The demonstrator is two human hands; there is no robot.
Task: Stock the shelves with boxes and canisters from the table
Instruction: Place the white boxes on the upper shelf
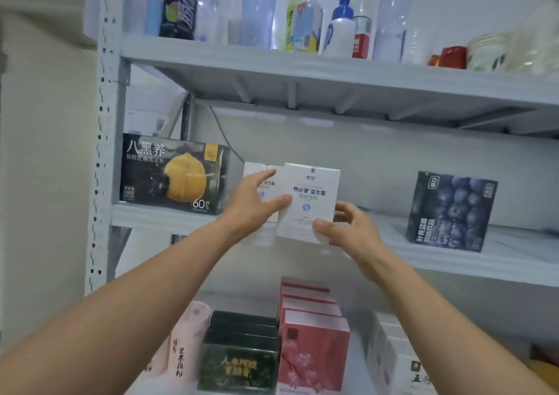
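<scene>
A white box (311, 195) with blue lettering stands upright at the front edge of the middle shelf (169, 217). My left hand (254, 204) holds its left side, thumb across the front and fingers stretched over a second white box (266, 183) just behind it. At the front box's lower right corner, my right hand (348, 228) pinches it with thumb in front and fingers behind.
A black box with a yellow mask picture (174, 174) sits left on the middle shelf, a blueberry box (450, 210) right. Bottles (305, 19) crowd the top shelf. Below stand pink canisters (187, 343), dark green boxes (242, 352), pink boxes (311, 343) and white boxes (393, 361).
</scene>
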